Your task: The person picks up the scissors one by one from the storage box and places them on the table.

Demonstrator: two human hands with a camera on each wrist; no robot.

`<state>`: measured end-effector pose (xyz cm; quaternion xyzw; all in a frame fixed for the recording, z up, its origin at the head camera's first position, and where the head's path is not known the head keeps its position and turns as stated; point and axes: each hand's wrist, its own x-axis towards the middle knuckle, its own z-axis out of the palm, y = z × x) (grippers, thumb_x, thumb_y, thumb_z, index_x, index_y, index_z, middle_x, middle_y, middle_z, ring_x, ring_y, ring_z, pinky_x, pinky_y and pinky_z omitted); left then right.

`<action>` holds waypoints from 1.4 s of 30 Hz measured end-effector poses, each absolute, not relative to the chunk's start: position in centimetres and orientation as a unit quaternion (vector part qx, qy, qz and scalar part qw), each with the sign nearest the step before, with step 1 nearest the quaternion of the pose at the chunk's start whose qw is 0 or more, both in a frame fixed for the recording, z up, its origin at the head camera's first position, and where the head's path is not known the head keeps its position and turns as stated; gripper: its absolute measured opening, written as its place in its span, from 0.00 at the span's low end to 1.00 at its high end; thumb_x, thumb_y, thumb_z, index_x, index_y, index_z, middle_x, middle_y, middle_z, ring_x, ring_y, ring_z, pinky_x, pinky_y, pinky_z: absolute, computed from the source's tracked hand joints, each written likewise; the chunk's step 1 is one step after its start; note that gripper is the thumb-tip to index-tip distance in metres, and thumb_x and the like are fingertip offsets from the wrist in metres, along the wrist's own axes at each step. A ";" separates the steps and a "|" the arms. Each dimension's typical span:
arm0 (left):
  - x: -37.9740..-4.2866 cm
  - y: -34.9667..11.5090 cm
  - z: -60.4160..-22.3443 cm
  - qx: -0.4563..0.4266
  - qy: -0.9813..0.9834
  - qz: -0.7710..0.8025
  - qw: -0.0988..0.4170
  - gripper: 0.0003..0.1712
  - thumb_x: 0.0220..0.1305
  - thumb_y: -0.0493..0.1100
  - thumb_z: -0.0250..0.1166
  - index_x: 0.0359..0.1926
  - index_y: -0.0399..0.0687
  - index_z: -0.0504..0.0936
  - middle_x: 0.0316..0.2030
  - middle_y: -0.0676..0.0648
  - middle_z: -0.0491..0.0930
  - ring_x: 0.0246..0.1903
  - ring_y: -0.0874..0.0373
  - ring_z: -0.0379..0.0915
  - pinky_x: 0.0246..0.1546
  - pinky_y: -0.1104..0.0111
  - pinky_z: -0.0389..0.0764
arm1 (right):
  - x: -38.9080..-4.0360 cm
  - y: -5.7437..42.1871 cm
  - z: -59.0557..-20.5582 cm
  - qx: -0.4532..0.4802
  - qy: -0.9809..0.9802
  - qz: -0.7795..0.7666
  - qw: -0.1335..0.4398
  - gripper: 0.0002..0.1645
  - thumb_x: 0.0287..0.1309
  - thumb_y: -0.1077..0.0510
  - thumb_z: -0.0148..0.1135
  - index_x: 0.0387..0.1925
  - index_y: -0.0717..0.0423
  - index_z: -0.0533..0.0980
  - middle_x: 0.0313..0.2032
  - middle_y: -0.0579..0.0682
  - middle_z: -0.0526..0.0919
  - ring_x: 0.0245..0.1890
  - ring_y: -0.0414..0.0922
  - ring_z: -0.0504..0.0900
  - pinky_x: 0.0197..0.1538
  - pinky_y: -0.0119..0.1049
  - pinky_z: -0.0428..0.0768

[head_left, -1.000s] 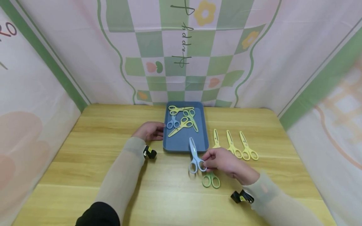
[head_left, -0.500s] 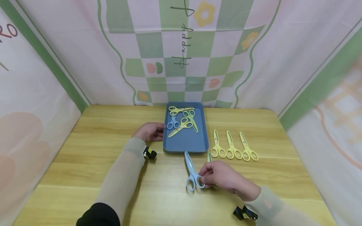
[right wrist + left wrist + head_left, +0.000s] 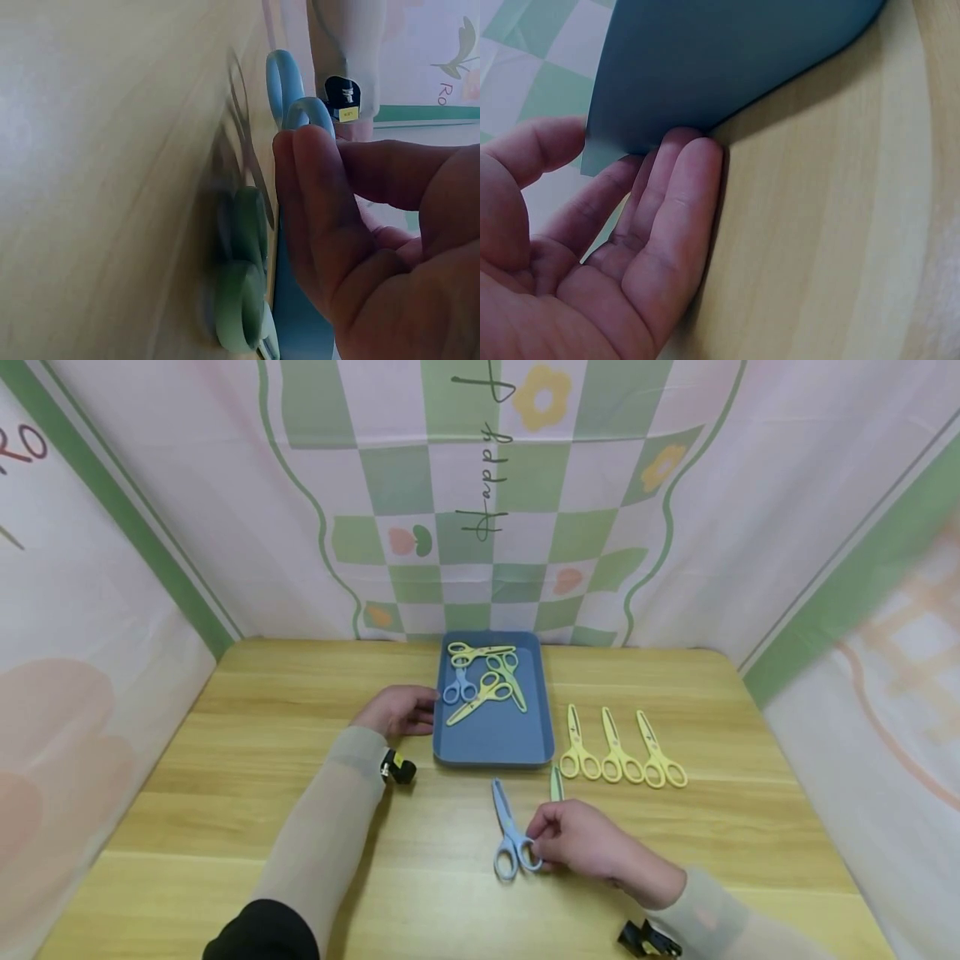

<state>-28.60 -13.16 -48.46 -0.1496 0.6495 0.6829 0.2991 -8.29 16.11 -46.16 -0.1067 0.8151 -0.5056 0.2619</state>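
My right hand (image 3: 581,842) pinches one finger ring of the blue scissors (image 3: 506,827), whose tip points away from me. In the right wrist view the blue scissors (image 3: 283,86) stand a little off the wood. Green scissors (image 3: 556,783) lie partly hidden under that hand; their rings (image 3: 244,315) show in the right wrist view. My left hand (image 3: 397,710) holds the left edge of the blue-grey tray (image 3: 491,752). In the left wrist view its thumb meets the rim of the tray (image 3: 705,67), its fingertips against the lower wall.
Inside the tray lie yellow scissors (image 3: 480,697), more yellow scissors (image 3: 480,653), green scissors (image 3: 510,677) and small blue scissors (image 3: 460,683). Three yellow scissors (image 3: 613,747) form a row right of the tray. A printed cloth (image 3: 465,485) hangs behind the wooden table (image 3: 255,693).
My right hand has carried the blue scissors from over the tray's front edge toward me, down close to the table. My left hand stays at the tray.
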 end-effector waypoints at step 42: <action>-28.6 -13.2 -48.5 -0.151 0.648 0.685 0.295 0.17 0.68 0.40 0.63 0.54 0.34 0.79 0.47 0.38 0.82 0.42 0.48 0.82 0.44 0.58 0.85 | -8.4 15.2 -46.7 -0.193 0.900 -0.346 0.181 0.05 0.56 0.61 0.68 0.36 0.49 0.82 0.22 0.35 0.76 0.25 0.38 0.75 0.28 0.34 0.76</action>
